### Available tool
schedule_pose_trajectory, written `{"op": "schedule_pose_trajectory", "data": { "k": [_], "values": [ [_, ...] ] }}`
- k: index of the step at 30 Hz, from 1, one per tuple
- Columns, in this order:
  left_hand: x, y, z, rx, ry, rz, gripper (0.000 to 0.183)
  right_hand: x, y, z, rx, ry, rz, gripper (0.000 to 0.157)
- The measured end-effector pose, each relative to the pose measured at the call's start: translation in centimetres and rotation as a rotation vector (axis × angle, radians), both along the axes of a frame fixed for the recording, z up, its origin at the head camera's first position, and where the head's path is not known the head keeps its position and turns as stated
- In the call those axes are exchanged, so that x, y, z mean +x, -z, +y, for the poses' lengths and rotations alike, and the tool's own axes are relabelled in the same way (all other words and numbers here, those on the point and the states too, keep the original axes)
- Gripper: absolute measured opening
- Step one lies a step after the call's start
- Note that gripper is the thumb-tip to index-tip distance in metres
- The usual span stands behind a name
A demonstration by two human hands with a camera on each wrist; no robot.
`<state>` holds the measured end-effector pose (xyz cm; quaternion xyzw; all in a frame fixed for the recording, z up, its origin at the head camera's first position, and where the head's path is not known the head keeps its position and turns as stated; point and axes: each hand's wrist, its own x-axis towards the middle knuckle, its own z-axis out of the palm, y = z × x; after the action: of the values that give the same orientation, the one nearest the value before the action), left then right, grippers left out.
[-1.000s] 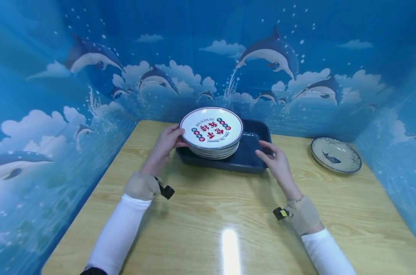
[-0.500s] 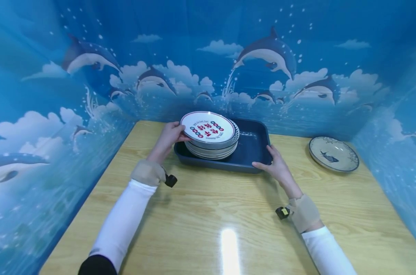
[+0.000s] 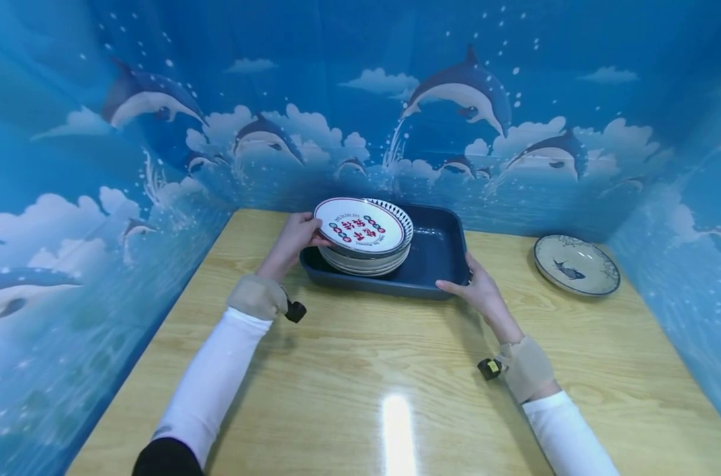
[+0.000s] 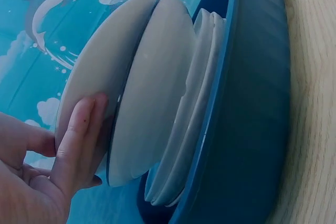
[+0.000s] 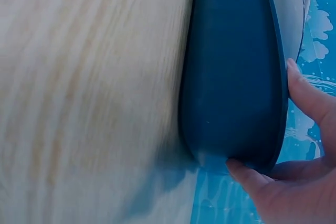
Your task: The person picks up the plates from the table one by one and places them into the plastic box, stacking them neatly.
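Observation:
My left hand pinches the left edge of a white plate with red characters, thumb above and fingers underneath. This plate tilts over a white dish with a dark-patterned rim, which tops a stack of pale dishes. In the left wrist view, the held plate rests against or very near the dish below it. The stack stands in the left part of a dark blue baking dish. At its front right corner, my right hand grips the rim and side, as the right wrist view shows the fingers there.
A cream plate with a dark fish drawing lies at the right on the wooden table. Behind the baking dish hangs a blue dolphin-print backdrop, which also rises along both sides.
The red-lettered plate has come down a little and shifted left, showing more of the patterned rim beneath. My right hand has moved from above the baking dish's edge onto its corner.

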<state>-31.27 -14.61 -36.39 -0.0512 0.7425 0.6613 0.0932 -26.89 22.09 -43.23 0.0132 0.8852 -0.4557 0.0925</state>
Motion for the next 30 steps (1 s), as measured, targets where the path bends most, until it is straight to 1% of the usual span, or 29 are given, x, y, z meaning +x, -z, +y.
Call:
{"op": "schedule_pose_trajectory", "data": {
  "k": [5,8,14,16,19,21,26,30],
  "values": [
    [-0.1,0.3,0.0,-0.023,0.01,0.012,0.044,-0.1,0.3,0.0,-0.004,0.002,0.011,0.107],
    [-0.3,0.6,-0.1,-0.047,0.003,0.013,0.047,-0.1,0.4,0.0,-0.01,0.005,0.016,0.107],
    [-0.6,1.1,-0.4,-0.169,-0.036,0.034,0.056,0.0,0.4,0.2,-0.03,0.013,0.015,0.107],
    [-0.7,1.2,-0.6,-0.22,-0.041,0.044,0.057,0.1,0.4,0.3,-0.037,0.01,0.012,0.107],
    [-0.9,1.6,-0.8,-0.257,-0.043,0.059,0.056,0.2,0.5,0.3,-0.049,0.01,0.005,0.107],
    [-1.0,1.8,-1.0,-0.261,-0.041,0.072,0.054,0.2,0.5,0.3,-0.05,0.008,0.001,0.107],
    [-1.1,2.3,-1.0,-0.235,-0.027,0.091,0.045,0.3,0.5,0.3,-0.057,0.009,0.003,0.107],
    [-1.3,2.6,-0.9,-0.231,-0.029,0.093,0.048,0.3,0.5,0.3,-0.057,0.006,0.007,0.106]
  ]
}}
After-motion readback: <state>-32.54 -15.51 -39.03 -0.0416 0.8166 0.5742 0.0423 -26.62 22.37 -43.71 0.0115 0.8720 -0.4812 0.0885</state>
